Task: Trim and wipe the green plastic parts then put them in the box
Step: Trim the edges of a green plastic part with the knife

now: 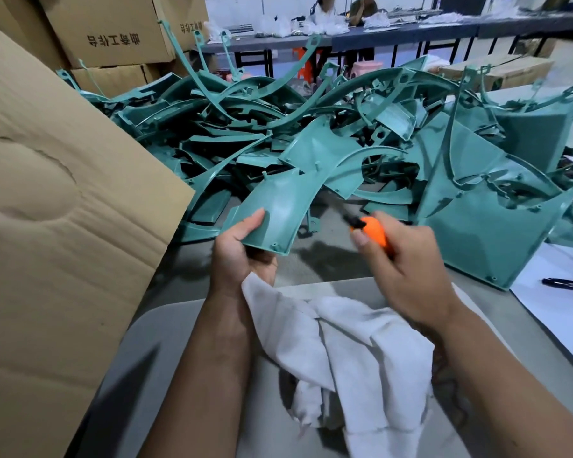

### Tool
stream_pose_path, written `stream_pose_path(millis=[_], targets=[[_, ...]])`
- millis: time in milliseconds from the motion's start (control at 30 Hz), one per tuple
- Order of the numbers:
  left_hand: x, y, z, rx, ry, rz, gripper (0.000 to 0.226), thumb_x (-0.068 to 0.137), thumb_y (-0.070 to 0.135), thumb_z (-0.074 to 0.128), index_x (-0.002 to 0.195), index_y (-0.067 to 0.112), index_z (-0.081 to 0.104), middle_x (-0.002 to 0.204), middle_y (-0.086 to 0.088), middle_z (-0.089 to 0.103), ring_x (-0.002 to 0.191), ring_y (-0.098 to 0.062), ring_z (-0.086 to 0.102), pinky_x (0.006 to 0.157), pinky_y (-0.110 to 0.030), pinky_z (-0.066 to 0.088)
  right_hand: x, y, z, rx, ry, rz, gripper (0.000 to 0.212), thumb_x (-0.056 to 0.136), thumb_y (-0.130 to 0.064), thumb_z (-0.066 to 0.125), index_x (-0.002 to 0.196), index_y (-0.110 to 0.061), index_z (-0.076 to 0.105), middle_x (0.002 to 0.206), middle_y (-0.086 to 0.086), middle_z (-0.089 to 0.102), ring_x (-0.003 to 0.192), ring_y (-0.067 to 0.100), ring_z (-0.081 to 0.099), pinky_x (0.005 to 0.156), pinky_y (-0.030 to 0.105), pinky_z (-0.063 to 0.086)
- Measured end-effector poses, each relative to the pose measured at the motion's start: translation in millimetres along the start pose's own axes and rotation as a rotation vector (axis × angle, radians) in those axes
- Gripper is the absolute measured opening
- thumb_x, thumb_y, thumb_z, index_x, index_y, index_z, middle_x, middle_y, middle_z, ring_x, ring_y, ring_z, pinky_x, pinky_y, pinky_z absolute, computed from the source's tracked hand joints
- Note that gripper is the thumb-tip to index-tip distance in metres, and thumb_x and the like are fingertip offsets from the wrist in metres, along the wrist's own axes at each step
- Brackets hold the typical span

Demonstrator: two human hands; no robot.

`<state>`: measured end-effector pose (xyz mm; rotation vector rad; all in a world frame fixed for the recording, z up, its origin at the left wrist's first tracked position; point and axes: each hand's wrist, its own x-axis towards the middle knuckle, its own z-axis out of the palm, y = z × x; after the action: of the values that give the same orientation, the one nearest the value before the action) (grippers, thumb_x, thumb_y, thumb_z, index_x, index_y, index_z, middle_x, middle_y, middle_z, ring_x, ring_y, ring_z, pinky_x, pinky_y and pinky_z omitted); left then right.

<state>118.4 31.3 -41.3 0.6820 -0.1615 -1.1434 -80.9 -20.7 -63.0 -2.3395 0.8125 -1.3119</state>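
My left hand (237,249) grips the near end of a curved green plastic part (280,206) and also holds a corner of a white cloth (344,352), which hangs down over the grey surface. My right hand (407,266) grips an orange-handled trimming tool (372,231); its black tip points toward the part's right edge, a short gap away. A large pile of green plastic parts (278,127) covers the table beyond my hands. The flap of a cardboard box (57,200) stands at my left.
A big green panel (497,226) leans at the right, next to white paper with a black pen (568,285). Stacked cartons (113,38) stand at the back left. Two people sit at a far table (344,38).
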Motion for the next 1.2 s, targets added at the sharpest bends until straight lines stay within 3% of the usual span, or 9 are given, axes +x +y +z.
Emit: stream_pose_path(millis=[233,333,533,700,767,900,1033,1100,1200], targets=[[-5,-2,7,0.014,-0.013,-0.127,0.036,0.096,0.001,0.055,0.07,-0.006,0.078,0.085,-0.018,0.078,0.069,-0.025,0.077,0.054,-0.028,0.06,0,-12,15,-0.012,-0.209,-0.087,0.036,0.104,-0.051,0.047,0.085,-0.021,0.056,0.055,-0.013,0.041,0.049,0.013,0.047,0.048,0.036,0.039],[-9,-1,11,0.071,-0.004,-0.167,0.018,0.082,0.003,0.062,0.078,-0.008,0.076,0.088,-0.02,0.077,0.069,-0.027,0.077,0.057,-0.032,0.062,-4,-10,15,0.022,-0.184,-0.071,0.036,0.105,-0.05,0.049,0.082,-0.022,0.057,0.055,-0.008,0.045,0.049,0.015,0.049,0.048,0.037,0.039],[-9,9,9,0.135,0.054,-0.193,0.018,0.099,0.003,0.055,0.092,-0.009,0.065,0.072,-0.017,0.075,0.054,-0.025,0.073,0.041,-0.026,0.054,0,4,-2,-0.01,0.033,0.046,0.036,0.107,-0.042,0.05,0.073,-0.036,0.038,0.058,-0.008,0.041,0.049,0.012,0.039,0.05,0.024,0.029],[-5,18,-1,0.177,0.038,-0.238,0.021,0.101,0.007,0.053,0.092,-0.008,0.063,0.069,-0.015,0.074,0.051,-0.023,0.072,0.039,-0.024,0.052,4,22,-10,0.0,0.279,0.343,0.053,0.108,-0.047,0.046,0.074,-0.007,0.047,0.061,0.015,0.051,0.054,0.033,0.045,0.052,0.05,0.041],[-3,20,-3,0.173,0.034,-0.219,0.018,0.1,0.007,0.054,0.095,-0.007,0.064,0.074,-0.015,0.075,0.054,-0.024,0.073,0.042,-0.026,0.055,2,21,-13,-0.054,0.293,0.313,0.054,0.109,-0.046,0.045,0.073,-0.006,0.046,0.061,0.018,0.05,0.055,0.033,0.045,0.053,0.047,0.039],[0,12,-4,0.162,0.058,-0.074,0.014,0.094,0.002,0.057,0.095,-0.004,0.069,0.091,-0.017,0.077,0.074,-0.029,0.076,0.063,-0.036,0.064,0,-4,-1,-0.032,0.099,0.056,0.036,0.107,-0.04,0.05,0.074,-0.03,0.04,0.053,-0.008,0.036,0.046,0.013,0.037,0.047,0.027,0.03],[4,7,-4,0.128,0.067,0.032,0.019,0.092,0.001,0.059,0.109,-0.002,0.068,0.117,-0.019,0.072,0.107,-0.035,0.071,0.099,-0.048,0.056,-2,-18,16,-0.041,-0.157,-0.092,0.033,0.104,-0.046,0.049,0.082,-0.022,0.054,0.054,-0.011,0.04,0.046,0.015,0.044,0.046,0.036,0.038],[6,6,-4,0.123,0.071,0.026,0.021,0.093,0.003,0.06,0.112,-0.002,0.069,0.12,-0.019,0.073,0.111,-0.036,0.071,0.099,-0.048,0.056,-2,-21,22,-0.04,-0.252,-0.096,0.034,0.102,-0.049,0.047,0.083,-0.022,0.054,0.055,-0.011,0.04,0.047,0.017,0.044,0.047,0.041,0.04],[3,5,-3,0.144,0.061,-0.01,0.017,0.094,0.007,0.059,0.097,0.001,0.075,0.097,-0.014,0.078,0.084,-0.028,0.077,0.077,-0.037,0.064,-3,-22,24,-0.053,-0.291,-0.115,0.034,0.101,-0.049,0.046,0.082,-0.022,0.054,0.055,-0.012,0.038,0.048,0.016,0.039,0.047,0.045,0.041]])
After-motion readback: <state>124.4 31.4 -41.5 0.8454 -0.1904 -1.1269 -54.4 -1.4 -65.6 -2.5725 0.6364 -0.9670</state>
